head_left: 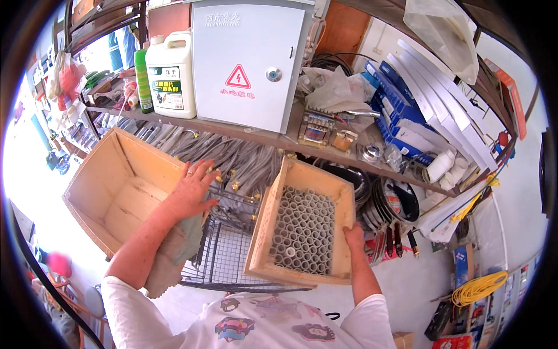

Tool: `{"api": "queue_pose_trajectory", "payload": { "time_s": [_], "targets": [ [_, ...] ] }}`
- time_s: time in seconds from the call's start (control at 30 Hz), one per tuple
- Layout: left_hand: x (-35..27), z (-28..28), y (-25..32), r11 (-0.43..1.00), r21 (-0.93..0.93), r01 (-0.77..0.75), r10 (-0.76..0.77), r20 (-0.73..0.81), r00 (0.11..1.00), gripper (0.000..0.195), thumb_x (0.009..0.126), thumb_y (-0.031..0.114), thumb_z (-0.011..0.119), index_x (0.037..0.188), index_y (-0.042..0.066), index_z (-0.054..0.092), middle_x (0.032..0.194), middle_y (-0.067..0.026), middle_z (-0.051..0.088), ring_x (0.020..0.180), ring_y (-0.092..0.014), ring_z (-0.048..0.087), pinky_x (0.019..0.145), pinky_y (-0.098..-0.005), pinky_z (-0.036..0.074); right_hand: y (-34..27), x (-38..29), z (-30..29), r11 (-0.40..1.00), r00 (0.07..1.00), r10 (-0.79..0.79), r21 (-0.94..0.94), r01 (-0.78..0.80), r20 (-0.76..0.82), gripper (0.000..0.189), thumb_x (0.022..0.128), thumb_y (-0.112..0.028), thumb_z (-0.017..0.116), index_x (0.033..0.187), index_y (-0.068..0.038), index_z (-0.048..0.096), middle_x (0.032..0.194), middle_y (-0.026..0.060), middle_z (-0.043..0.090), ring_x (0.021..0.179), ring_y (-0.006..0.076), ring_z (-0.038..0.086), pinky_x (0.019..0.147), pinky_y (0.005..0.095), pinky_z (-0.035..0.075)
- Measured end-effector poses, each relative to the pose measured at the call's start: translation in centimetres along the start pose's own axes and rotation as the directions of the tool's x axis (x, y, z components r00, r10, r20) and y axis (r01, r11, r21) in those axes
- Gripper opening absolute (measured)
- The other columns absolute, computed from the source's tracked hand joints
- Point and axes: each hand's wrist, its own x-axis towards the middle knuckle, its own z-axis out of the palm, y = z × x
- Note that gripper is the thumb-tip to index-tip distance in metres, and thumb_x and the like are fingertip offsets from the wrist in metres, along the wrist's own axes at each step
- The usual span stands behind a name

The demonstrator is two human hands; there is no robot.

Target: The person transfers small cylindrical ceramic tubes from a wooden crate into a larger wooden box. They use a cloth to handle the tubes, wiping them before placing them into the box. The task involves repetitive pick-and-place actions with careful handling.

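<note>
My left hand [192, 188], fingers spread and holding nothing, is over the right rim of an empty wooden box [126, 192]. Whether it touches the rim cannot be told. A grey-green rag [185, 240] hangs below that forearm, beside the box. My right hand [354, 235] grips the right wall of a second wooden box [316, 176], its thumb at the rim. Many short grey plastic tubes [305, 231] stand packed inside it, open ends up. One tube end near the front looks whiter. Under and between the boxes is a black wire rack [222, 257].
A shelf edge [261, 138] runs behind the boxes, carrying a grey electrical cabinet [244, 52], a white jug [170, 78] and a transformer [314, 126]. Below it lie bundled grey hoses [231, 159]. Black pans [399, 200] and coiled yellow cable [479, 288] are at the right.
</note>
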Motion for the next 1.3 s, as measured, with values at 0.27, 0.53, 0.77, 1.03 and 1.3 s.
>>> {"api": "queue_pose_trajectory", "payload": {
  "time_s": [0.27,0.53,0.77,1.03,1.3],
  "targets": [
    [-5.8,-6.4,2.4,0.989,-0.06,0.138,-0.127,0.166,0.978,0.081,0.077,0.026,0.078,0.145,0.009,0.036,0.152,-0.0187,0.032,0.142,-0.036,0.031,0.119,-0.0549,0.018,-0.8,-0.2,-0.2,0.999,1.0,-0.012,-0.039,0.011,-0.027,0.049,0.082,-0.03,0.067,0.116,0.002,0.053,0.108,0.0319,0.065,0.105,0.0465,0.062,0.092,0.0506,0.049],
    [-15.8,-6.9,6.6,0.946,-0.035,0.321,-0.315,0.113,0.942,0.067,0.078,0.02,0.073,0.138,0.006,0.047,0.137,-0.0165,0.052,0.124,-0.035,0.051,0.119,-0.0554,0.019,1.3,1.1,0.9,0.996,0.998,-0.047,-0.076,0.044,-0.03,0.052,0.082,-0.033,0.069,0.118,0.001,0.052,0.109,0.0313,0.065,0.107,0.0471,0.061,0.091,0.0515,0.048],
    [-17.5,-5.2,7.7,0.882,-0.025,0.471,-0.471,0.012,0.882,0.064,0.081,0.018,0.071,0.14,0.009,0.046,0.131,-0.0144,0.056,0.111,-0.035,0.058,0.1,-0.0476,0.042,1.6,1.6,1.1,0.995,0.995,-0.101,0.016,0.101,-0.012,0.047,0.083,-0.03,0.068,0.113,0.003,0.055,0.107,0.0315,0.065,0.105,0.0464,0.062,0.09,0.0495,0.049],
    [-17.2,-4.1,6.6,0.866,-0.086,0.493,-0.493,0.03,0.87,0.067,0.083,0.016,0.071,0.143,0.009,0.043,0.12,-0.0178,0.063,0.098,-0.039,0.064,0.081,-0.0439,0.05,3.5,3.2,2.0,0.989,0.989,-0.145,-0.024,0.144,-0.021,0.049,0.082,-0.031,0.07,0.114,0.003,0.058,0.105,0.03,0.067,0.102,0.0446,0.064,0.088,0.0466,0.049],
    [-17.3,-3.6,6.3,0.829,-0.098,0.55,-0.547,0.06,0.835,0.069,0.082,0.013,0.071,0.145,0.01,0.043,0.115,-0.0212,0.066,0.098,-0.039,0.066,0.083,-0.0427,0.051,3.1,3.1,1.5,0.989,0.989,-0.148,-0.014,0.148,-0.01,0.049,0.083,-0.031,0.071,0.116,0.003,0.06,0.107,0.026,0.068,0.103,0.0403,0.066,0.089,0.0429,0.049]
  ]
}}
